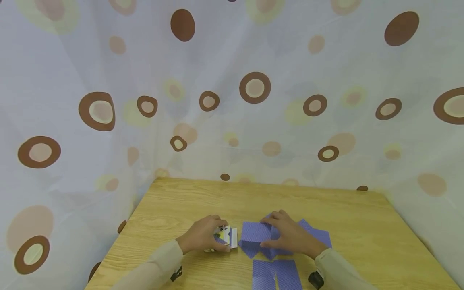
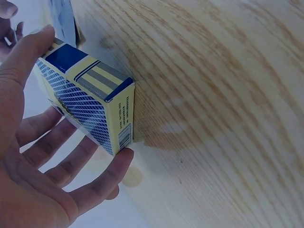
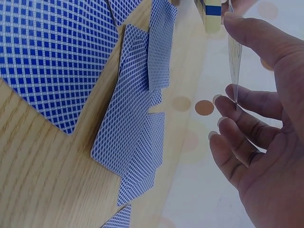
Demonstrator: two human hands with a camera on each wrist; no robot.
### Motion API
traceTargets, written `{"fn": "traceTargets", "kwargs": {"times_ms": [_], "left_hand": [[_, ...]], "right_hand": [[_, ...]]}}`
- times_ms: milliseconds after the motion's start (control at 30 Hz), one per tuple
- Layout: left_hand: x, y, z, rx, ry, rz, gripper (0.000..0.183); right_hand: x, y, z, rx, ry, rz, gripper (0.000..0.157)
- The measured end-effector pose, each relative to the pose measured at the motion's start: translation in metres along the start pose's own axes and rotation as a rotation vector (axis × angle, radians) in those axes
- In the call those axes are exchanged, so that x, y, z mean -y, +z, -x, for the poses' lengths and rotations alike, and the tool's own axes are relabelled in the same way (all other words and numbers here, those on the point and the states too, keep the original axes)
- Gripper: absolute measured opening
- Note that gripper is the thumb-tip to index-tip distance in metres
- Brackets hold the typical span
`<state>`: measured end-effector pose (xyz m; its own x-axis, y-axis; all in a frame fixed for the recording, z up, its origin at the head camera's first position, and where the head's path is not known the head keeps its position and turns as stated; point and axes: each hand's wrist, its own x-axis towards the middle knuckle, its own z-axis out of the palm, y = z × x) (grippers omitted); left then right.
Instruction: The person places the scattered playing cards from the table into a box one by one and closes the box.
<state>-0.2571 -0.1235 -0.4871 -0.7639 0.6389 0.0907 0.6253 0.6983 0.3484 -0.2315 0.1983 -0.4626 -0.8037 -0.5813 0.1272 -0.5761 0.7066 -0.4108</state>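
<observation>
A yellow and blue playing card box [image 2: 78, 102] stands on its narrow side on the wooden table. My left hand [image 1: 204, 234] grips it, thumb on one edge and fingertips along the opposite one. In the head view a white flap [image 1: 234, 237] juts from the box's right end. My right hand [image 1: 290, 235] pinches a playing card [image 3: 234, 61] between thumb and fingers, seen edge-on in the right wrist view. Under and around this hand lie overlapping blue-patterned playing cards [image 3: 128, 109], backs up. How many cards it holds is hard to see.
Two blue-backed cards [image 1: 264, 276] lie side by side nearer the front of the wooden table [image 1: 195, 201]. More cards [image 1: 320, 235] spread to the right of the right hand. A spotted curtain [image 1: 232, 121] hangs behind the table and along both sides.
</observation>
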Motion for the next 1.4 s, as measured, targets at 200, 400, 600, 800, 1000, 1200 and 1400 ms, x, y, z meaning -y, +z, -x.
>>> {"fn": "traceTargets", "kwargs": {"times_ms": [200, 400, 600, 800, 1000, 1200, 1400], "left_hand": [[-0.002, -0.001, 0.0, 0.001, -0.009, 0.011, 0.08], [-0.003, -0.002, -0.001, 0.005, -0.016, 0.009, 0.08], [-0.003, -0.004, -0.001, 0.0, -0.016, 0.005, 0.081], [-0.003, -0.004, -0.001, -0.008, -0.016, 0.005, 0.08], [-0.003, -0.004, -0.001, -0.009, -0.016, 0.002, 0.079], [-0.003, -0.003, -0.001, -0.003, -0.025, 0.006, 0.08], [-0.003, -0.001, 0.0, -0.001, -0.021, -0.001, 0.081]], "right_hand": [[0.004, 0.0, -0.001, -0.003, -0.014, 0.009, 0.066], [0.007, 0.0, -0.003, 0.0, -0.016, 0.008, 0.067], [0.01, 0.0, -0.005, -0.002, -0.023, 0.022, 0.069], [0.014, 0.0, -0.008, 0.009, -0.024, 0.037, 0.07], [0.015, 0.003, -0.011, 0.002, -0.031, 0.051, 0.071], [0.016, 0.008, -0.013, 0.0, -0.044, 0.054, 0.072], [0.018, 0.011, -0.013, 0.02, -0.044, 0.035, 0.071]]}}
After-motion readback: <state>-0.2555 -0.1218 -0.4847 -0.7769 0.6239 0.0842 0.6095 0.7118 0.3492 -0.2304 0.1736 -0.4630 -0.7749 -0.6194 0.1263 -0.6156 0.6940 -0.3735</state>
